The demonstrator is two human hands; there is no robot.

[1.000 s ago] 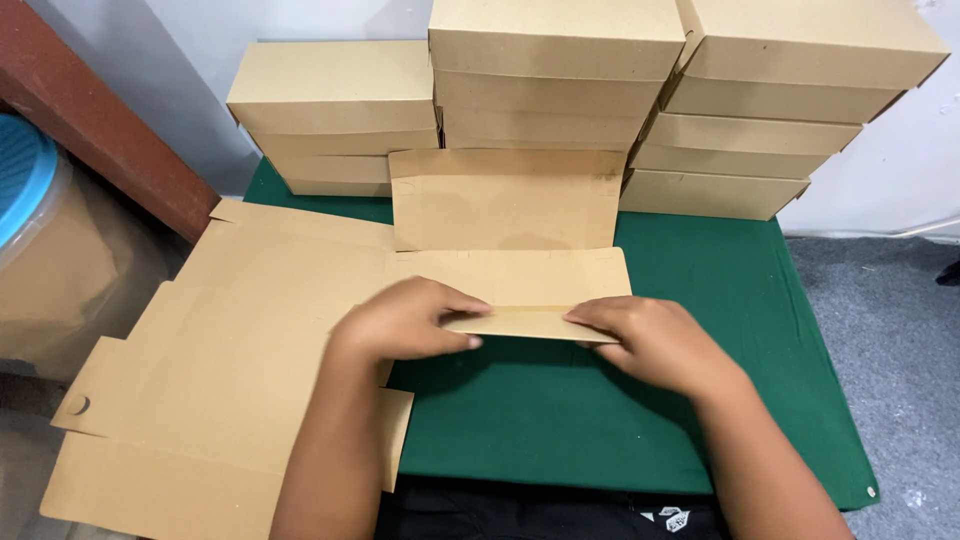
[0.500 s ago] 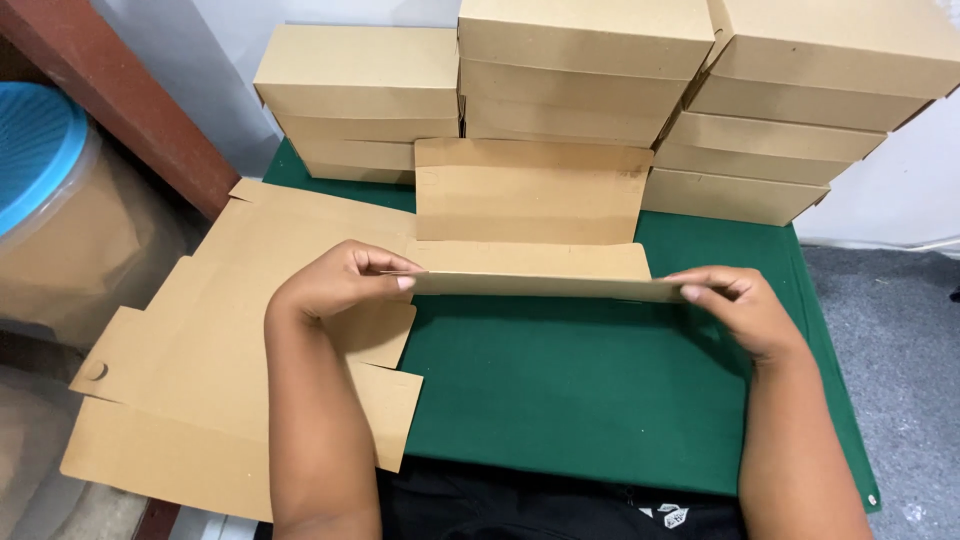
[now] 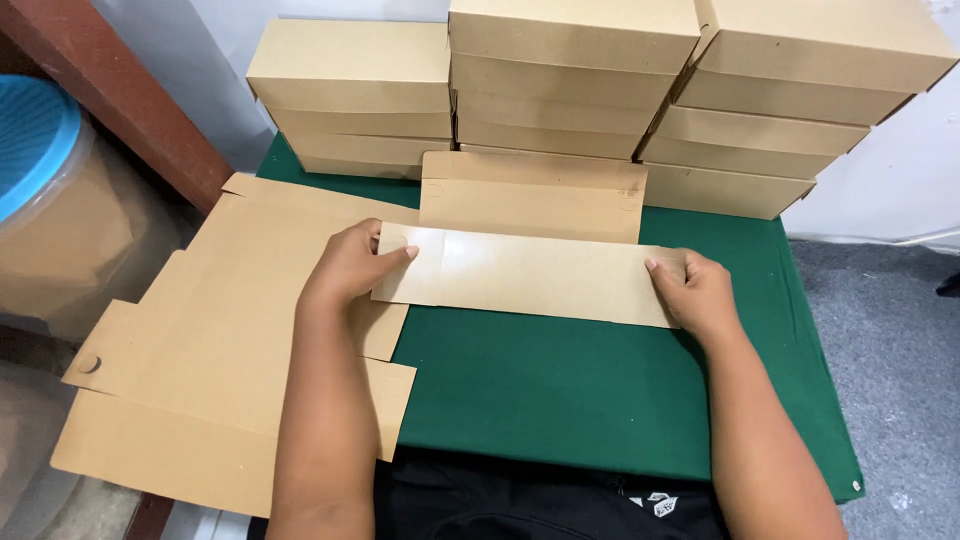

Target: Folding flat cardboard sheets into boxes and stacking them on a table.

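Brown cardboard blank (image 3: 540,265): we are holding it flat on the green desk (image 3: 600,390), a long panel folded toward us, where half a second ago it was showing as a narrow strip. Our left hand (image 3: 350,265) is pinching its left end, our right hand (image 3: 695,290) is pressing its right end, both grips closed on the board; the fold is looking more open. Flat blanks (image 3: 200,350) are lying overlapped to the left, finished boxes (image 3: 600,90) are standing stacked behind, crowding the far edge.

a flat brown cardboard box blank (image 3: 530,270), partly folded, lies on the green table (image 3: 600,380).
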